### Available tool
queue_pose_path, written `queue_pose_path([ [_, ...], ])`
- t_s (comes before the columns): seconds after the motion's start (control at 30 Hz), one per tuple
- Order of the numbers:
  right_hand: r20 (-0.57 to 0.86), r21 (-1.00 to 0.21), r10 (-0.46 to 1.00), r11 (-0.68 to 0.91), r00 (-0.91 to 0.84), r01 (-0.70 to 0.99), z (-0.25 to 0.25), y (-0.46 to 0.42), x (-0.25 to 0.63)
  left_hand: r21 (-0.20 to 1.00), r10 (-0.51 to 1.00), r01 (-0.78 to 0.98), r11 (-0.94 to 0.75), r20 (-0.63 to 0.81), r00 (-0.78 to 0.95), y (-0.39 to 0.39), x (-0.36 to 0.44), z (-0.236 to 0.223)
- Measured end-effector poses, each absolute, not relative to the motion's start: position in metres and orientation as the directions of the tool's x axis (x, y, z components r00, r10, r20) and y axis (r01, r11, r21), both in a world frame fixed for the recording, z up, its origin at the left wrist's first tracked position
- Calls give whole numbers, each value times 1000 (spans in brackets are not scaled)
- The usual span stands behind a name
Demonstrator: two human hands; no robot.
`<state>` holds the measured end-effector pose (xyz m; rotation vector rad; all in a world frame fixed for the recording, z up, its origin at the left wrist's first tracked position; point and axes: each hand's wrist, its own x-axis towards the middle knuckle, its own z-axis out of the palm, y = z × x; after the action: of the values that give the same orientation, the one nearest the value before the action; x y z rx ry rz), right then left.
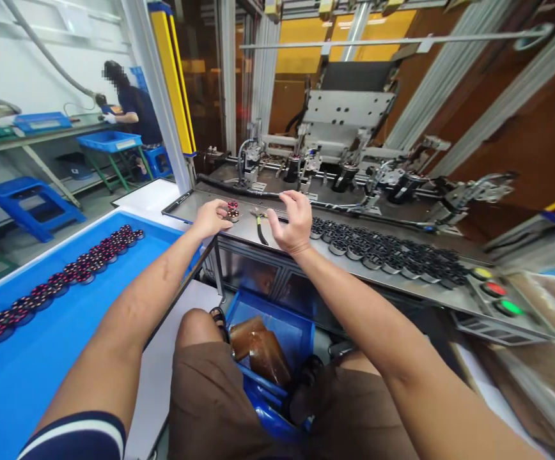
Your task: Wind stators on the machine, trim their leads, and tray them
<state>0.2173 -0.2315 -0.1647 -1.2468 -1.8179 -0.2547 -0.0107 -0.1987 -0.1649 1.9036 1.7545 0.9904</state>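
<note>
My left hand (210,218) is at the near left of the metal ledge, thumb and fingers curled around the side of small round red-and-black motor stators (233,214). Two of these appear stacked, one above the other. My right hand (293,222) is raised over the ledge with thumb and fingers apart and nothing visible between them. Between my hands lie cutting pliers (259,227) with yellow-green and black handles. Right of my right hand, many black ring-shaped cores (378,246) stand in packed rows along the ledge.
A blue tray (114,306) at my left holds rows of red-and-black stators (61,278). Behind the ledge stands a machine with fixtures (344,176). Push buttons (495,289) are at the right end. A blue bin (272,319) sits below; a co-worker (136,105) works far left.
</note>
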Motion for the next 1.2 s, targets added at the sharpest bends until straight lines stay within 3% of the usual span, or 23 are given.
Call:
queue_pose_path([
  [0.07, 805, -292, 585, 527, -92, 798, -165, -234, 218, 689, 964, 712, -136, 257, -64, -199, -2, -168],
  [0.3, 774, -406, 628, 583, -74, 703, -155, -240, 215, 717, 899, 679, -155, 387, -204, -229, 25, -156],
  [0.5, 773, -496, 633, 652, -51, 574, -141, -280, 214, 725, 812, 608, -322, 542, -216, -303, 23, -142],
  [0.63, 686, -656, 725, 656, -69, 373, -157, -371, 218, 722, 746, 369, -585, 658, -104, -387, 38, -152],
  [0.77, 458, -888, 882, 451, -111, -87, -156, -457, 225, 548, 563, 271, -791, 826, -25, -450, 72, -156],
  [0.9, 215, -931, 967, 161, -136, -327, -147, -492, 237, 368, 378, 227, -902, 926, 2, -469, 94, -163],
  [1.07, 173, -915, 982, 129, -81, -382, -144, -502, 254, 301, 328, 219, -928, 940, 99, -474, 102, -164],
  [1.2, 138, -931, 974, 66, -179, -360, -142, -506, 263, 404, 420, 214, -889, 907, 35, -483, 103, -165],
])
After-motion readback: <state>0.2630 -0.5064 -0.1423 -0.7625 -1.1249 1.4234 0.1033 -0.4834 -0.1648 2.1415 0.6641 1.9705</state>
